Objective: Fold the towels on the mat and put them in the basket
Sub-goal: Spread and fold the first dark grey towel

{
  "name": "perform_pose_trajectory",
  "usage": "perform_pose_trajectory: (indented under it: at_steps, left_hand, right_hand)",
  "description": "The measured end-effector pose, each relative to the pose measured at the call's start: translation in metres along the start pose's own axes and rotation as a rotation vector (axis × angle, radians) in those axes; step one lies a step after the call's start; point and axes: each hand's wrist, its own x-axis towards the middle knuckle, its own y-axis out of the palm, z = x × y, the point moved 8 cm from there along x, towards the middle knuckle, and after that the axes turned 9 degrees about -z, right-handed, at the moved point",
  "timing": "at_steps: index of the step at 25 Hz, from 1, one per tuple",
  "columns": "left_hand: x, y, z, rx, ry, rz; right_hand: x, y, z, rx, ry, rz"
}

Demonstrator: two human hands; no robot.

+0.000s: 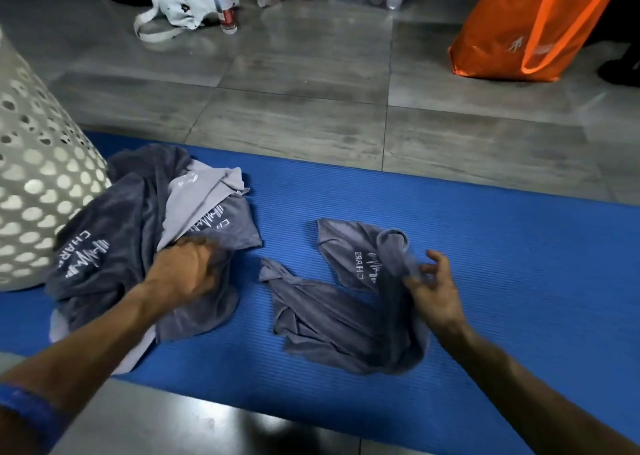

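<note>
On the blue mat (pixel 485 281), the left hand (pixel 187 271) grips the towel heap (pixel 114 246) beside the basket (pixel 34 184); the right hand (pixel 436 288), fingers (pixel 438 258) half spread, pinches a crumpled towel (pixel 332 319).

mat (pixel 450 232): blue foam, ribbed, matt. towels (pixel 114 246): grey soft cloth, white print. basket (pixel 31 191): white, perforated, matt. floor (pixel 311 83): grey tile, slight sheen. bag (pixel 502 38): orange glossy plastic.
</note>
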Motion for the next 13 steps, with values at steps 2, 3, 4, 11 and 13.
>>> perform_pose_trajectory:
  at_steps: [2, 3, 4, 11, 13]
  left_hand:
    - [-0.003, 0.007, -0.050, 0.004, 0.151, 0.089]
    - [-0.001, 0.017, -0.061, 0.047, 0.179, 0.154]
    - [0.001, 0.028, -0.070, 0.103, 0.206, 0.196]
    - [0.001, 0.116, -0.003, 0.300, -0.018, 0.502]
    - [-0.004, 0.132, 0.025, 0.202, -0.088, 0.531]
  right_hand:
    - [-0.015, 0.014, 0.015, -0.402, -0.479, 0.090]
    - [-0.032, 0.024, 0.017, -0.581, -0.697, 0.147]
    - [-0.048, 0.039, 0.012, -0.759, -0.860, 0.247]
    - [-0.070, 0.060, -0.073, -1.236, -0.785, 0.674]
    - [-0.069, 0.054, -0.078, -1.254, -0.806, 0.649]
